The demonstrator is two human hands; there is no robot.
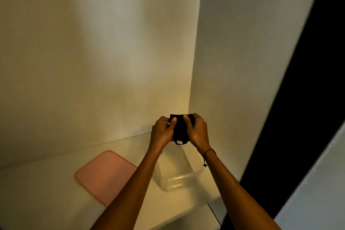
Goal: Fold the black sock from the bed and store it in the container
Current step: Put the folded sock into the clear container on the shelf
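Observation:
The black sock (180, 129) is bunched into a small bundle, held in the air between both hands, with a loose end hanging below. My left hand (162, 131) grips its left side with the thumb on top. My right hand (197, 130) grips its right side; a dark cord bracelet sits on that wrist. Below the hands stands a clear plastic container (177, 177) on a white surface, open at the top. It looks empty, though my arms cover part of it.
A pink lid (104, 175) lies flat on the white surface to the left of the container. White walls meet in a corner behind the hands. The surface's edge runs at lower right, beside a dark gap (291, 136).

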